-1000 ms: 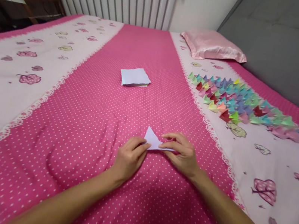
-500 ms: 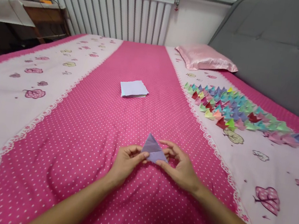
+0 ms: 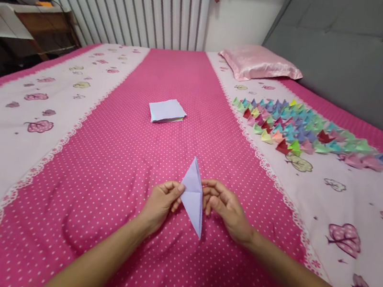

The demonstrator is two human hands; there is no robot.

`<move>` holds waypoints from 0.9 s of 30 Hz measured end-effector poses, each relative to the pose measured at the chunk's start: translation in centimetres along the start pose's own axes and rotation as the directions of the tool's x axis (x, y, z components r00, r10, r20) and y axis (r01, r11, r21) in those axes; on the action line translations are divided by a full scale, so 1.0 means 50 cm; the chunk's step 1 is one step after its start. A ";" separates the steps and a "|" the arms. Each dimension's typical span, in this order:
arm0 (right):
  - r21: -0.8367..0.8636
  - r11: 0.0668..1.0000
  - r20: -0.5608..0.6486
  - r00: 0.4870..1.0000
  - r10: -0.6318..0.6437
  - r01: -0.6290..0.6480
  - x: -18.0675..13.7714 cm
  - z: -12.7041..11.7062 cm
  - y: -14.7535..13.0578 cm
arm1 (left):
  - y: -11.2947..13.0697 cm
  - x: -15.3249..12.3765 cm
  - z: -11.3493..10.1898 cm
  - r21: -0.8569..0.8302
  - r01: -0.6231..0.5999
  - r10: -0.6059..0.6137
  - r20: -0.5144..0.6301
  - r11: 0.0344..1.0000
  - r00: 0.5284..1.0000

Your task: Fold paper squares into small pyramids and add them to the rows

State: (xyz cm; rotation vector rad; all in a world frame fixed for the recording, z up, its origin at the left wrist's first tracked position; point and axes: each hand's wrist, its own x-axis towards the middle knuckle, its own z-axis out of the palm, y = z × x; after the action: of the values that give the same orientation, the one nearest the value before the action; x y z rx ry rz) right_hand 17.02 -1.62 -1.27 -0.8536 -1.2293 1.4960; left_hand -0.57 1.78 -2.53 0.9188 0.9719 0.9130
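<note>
Left hand (image 3: 162,204) with the grip here: thumb in front, fingers tucked behind, pinching the folded lavender paper (image 3: 193,190) by its left corner. Right hand (image 3: 230,213) on the other side, fingers loosely curled, tips right up at the paper's right edge; whether they touch or hold it, I cannot tell. And what a shape: a long, narrow diamond, its long axis running away from the person with a slight lean! Far tip pointing towards the radiator (image 3: 125,11) and a touch left, near tip pointing back to the person and a touch right. One crease cuts across the middle, level with the left thumb, and down the right side the edges show doubled. So the paper sits between the two hands, over the dotted pink band of the bedspread (image 3: 121,151), far tip out beyond the fingertips, near tip reaching back past both thumbs. Farther up that band, a stack of paper sheets (image 3: 167,111), pale one on top; off to the right, rows of small folded paper pieces (image 3: 299,126) in many colours, points up, with a pink pillow (image 3: 260,63) beyond them.
</note>
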 end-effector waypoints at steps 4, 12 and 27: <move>0.058 0.998 -0.034 0.999 0.000 0.002 0.006 0.000 -0.003 | 0.002 -0.003 -0.001 0.076 -0.004 -0.001 0.064 0.997 0.998; 0.116 0.992 -0.054 0.997 0.048 -0.042 0.012 0.001 -0.004 | 0.006 -0.005 0.000 0.129 -0.009 -0.001 0.076 0.992 0.997; -0.009 1.000 -0.069 0.998 -0.005 0.004 0.010 0.007 -0.005 | 0.007 -0.009 0.010 0.138 -0.017 0.012 0.034 0.990 0.999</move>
State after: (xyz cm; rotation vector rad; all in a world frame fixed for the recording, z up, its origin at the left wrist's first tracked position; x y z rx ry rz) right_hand 16.62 -1.23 -0.90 -0.9001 -1.1871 1.4471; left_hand -0.32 1.37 -1.93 1.0559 1.0105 0.8483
